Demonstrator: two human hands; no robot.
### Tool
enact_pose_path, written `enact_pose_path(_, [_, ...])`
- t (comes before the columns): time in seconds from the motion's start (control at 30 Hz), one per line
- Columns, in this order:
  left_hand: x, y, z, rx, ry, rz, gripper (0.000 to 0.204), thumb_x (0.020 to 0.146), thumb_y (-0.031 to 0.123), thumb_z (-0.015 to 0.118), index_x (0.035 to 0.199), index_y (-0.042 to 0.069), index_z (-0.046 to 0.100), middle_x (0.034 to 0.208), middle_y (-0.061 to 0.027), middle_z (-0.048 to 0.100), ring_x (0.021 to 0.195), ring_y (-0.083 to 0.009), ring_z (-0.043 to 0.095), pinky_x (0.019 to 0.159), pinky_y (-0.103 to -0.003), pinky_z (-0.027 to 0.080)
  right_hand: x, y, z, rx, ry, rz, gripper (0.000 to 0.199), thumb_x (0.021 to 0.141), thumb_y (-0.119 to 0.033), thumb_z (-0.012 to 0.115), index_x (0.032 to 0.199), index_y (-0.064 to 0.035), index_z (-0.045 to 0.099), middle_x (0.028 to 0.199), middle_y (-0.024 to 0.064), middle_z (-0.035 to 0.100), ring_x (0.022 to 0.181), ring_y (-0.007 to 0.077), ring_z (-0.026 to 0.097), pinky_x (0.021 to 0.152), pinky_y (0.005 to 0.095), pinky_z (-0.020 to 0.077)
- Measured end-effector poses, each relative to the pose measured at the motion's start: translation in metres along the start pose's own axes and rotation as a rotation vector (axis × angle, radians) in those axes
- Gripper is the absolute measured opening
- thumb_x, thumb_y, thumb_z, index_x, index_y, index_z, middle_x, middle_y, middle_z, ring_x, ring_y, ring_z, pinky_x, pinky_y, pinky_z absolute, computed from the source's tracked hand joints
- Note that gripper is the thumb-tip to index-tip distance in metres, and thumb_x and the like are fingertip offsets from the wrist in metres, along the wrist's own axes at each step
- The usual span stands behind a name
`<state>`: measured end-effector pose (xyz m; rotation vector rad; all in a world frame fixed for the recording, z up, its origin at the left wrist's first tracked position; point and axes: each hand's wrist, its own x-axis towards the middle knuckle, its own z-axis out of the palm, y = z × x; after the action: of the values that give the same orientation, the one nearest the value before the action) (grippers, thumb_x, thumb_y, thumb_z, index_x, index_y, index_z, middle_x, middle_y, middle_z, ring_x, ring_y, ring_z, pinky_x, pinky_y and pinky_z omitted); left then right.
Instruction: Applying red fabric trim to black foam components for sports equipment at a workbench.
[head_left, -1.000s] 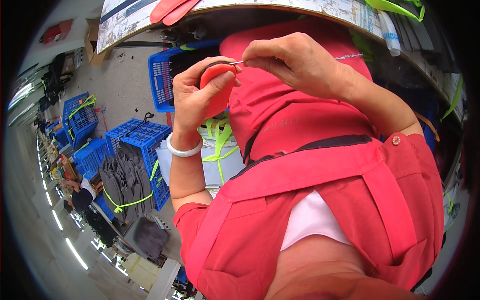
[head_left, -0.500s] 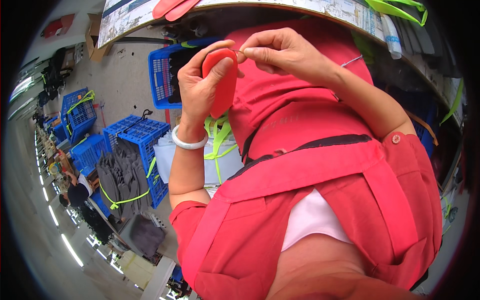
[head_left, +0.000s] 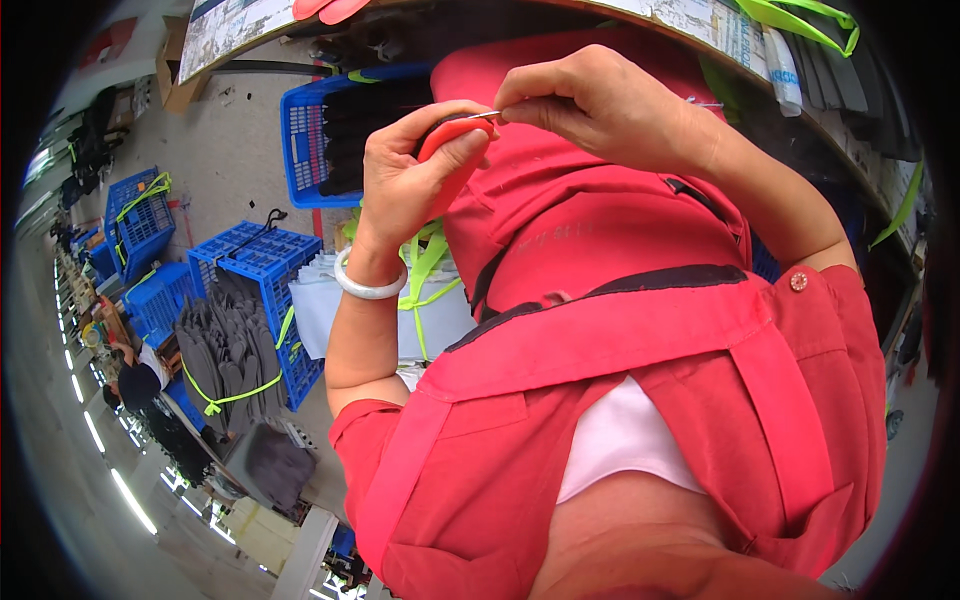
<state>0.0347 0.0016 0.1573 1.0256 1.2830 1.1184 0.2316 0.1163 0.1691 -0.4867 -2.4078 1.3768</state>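
Observation:
My left hand (head_left: 400, 185), with a white bangle on its wrist, grips a red insole (head_left: 452, 185) that has a dark underside. The thumb presses on the red face and the fingers wrap behind. The insole is tilted so that its top edge faces me. My right hand (head_left: 610, 110) pinches a thin metal tool (head_left: 487, 115), whose tip touches or lies right at the insole's upper edge. Its exact kind cannot be made out. Both hands are held above my red apron (head_left: 600, 230).
A worktable (head_left: 235, 35) runs along the far side, with more red insoles (head_left: 335, 8) on it. Blue crates (head_left: 305, 150) stand on the floor at left, near a tied bundle of grey insoles (head_left: 235, 350) and a white bundle (head_left: 330, 310) with a green tie. A person (head_left: 140, 380) works farther off.
The insole has been tipped, its red face now foreshortened and its edge turned up. More of the metal tool shows at the edge. My right hand has shifted slightly right.

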Motion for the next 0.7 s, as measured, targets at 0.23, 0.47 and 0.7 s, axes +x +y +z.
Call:
enact_pose_path(0.23, [-0.002, -0.007, 0.005, 0.079, 0.003, 0.046, 0.017, 0.085, 0.002, 0.068, 0.101, -0.003, 0.068, 0.087, -0.0068, 0.069, 0.075, -0.0109, 0.064, 0.068, -0.021, 0.051, -0.005, 0.012, 0.017, 0.089, 0.083, -0.116, 0.019, 0.093, -0.017, 0.059, 0.099, 0.0007, 0.063, 0.064, 0.0065, 0.057, 0.056, 0.0129, 0.052, 0.054, 0.0275, 0.0421])
enact_pose_path(0.47, [0.007, -0.007, 0.002, -0.083, -0.01, -0.006, 0.017, 0.086, 0.003, 0.067, 0.102, -0.004, 0.067, 0.088, -0.0094, 0.069, 0.074, -0.0136, 0.065, 0.066, -0.024, 0.053, 0.009, 0.025, 0.004, 0.318, -0.128, 0.107, 0.023, 0.097, -0.022, 0.056, 0.099, -0.0001, 0.065, 0.07, -0.0029, 0.054, 0.063, 0.0034, 0.046, 0.056, 0.0202, 0.0392])
enact_pose_path(0.7, [0.009, -0.006, -0.011, -0.108, -0.04, -0.099, 0.03, 0.085, 0.007, 0.07, 0.113, -0.001, 0.063, 0.094, -0.0109, 0.069, 0.08, -0.0152, 0.065, 0.074, -0.026, 0.054, -0.006, 0.032, 0.004, 0.243, 0.009, 0.211, 0.017, 0.096, -0.014, 0.056, 0.101, 0.0009, 0.063, 0.074, -0.0004, 0.056, 0.066, 0.0057, 0.049, 0.06, 0.0219, 0.0428])
